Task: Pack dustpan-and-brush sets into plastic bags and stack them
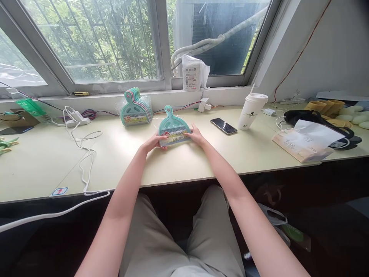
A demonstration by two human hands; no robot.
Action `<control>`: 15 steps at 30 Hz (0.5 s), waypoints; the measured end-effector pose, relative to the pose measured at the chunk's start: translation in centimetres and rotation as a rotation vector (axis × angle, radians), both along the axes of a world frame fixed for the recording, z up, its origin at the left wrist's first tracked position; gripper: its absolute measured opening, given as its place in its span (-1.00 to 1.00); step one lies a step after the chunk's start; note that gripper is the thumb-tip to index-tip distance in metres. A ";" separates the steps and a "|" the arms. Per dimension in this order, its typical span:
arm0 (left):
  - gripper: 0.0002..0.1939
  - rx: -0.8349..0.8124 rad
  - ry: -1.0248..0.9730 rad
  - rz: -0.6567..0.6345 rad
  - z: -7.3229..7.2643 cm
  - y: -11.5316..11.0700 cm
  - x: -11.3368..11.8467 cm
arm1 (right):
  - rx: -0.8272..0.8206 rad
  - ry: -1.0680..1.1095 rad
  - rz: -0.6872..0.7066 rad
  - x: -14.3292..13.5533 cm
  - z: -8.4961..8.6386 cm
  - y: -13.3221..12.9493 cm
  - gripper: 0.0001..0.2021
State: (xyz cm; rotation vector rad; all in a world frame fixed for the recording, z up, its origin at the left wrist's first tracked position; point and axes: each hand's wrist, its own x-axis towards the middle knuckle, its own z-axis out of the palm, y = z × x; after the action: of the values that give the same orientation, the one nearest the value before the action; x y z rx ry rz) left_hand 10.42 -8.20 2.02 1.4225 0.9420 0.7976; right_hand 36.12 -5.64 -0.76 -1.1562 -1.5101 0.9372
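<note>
A teal dustpan-shaped item (173,125) in clear wrapping, with a yellow label, is held between both hands above the middle of the table. My left hand (154,142) grips its lower left edge, the thumb over the front. On the lower right edge, my right hand (196,135) pinches it with the thumb in front. Behind and to the left stands a row of similar wrapped items (135,107) in teal and pink, the front one also bearing a yellow label.
On the pale table (115,165), a phone (223,125) and a white cup (251,111) with a straw stand right of the hands. Farther right lies a tissue pack (300,142). White cables (86,154) run down the left side. A wrapped package (192,75) sits on the sill.
</note>
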 end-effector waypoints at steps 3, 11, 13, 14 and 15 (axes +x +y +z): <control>-0.24 0.012 -0.027 -0.074 0.1 -0.4 -0.1 | -0.016 0.156 0.040 0.4 -0.1 0.5 -0.36; -0.20 0.392 0.026 0.202 -1.2 -0.3 1.3 | 0.114 0.142 -0.154 0.2 0.4 0.4 -0.55; -0.36 0.396 0.059 0.362 -2.0 0.2 1.1 | 0.196 0.024 -0.161 -0.5 0.4 0.1 -0.53; -0.44 0.397 0.082 0.436 -2.3 0.5 0.8 | 0.227 -0.034 -0.175 -1.0 0.4 0.1 -0.53; -0.52 0.404 0.113 0.506 -2.5 0.7 0.2 | 0.249 -0.087 -0.188 -1.7 0.3 0.2 -0.55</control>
State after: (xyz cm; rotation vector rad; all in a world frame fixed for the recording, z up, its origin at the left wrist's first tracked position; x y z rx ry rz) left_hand 10.64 -7.46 -0.48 1.6057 1.3062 1.3524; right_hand 34.44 -5.44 -0.47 -1.1451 -1.5093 0.5608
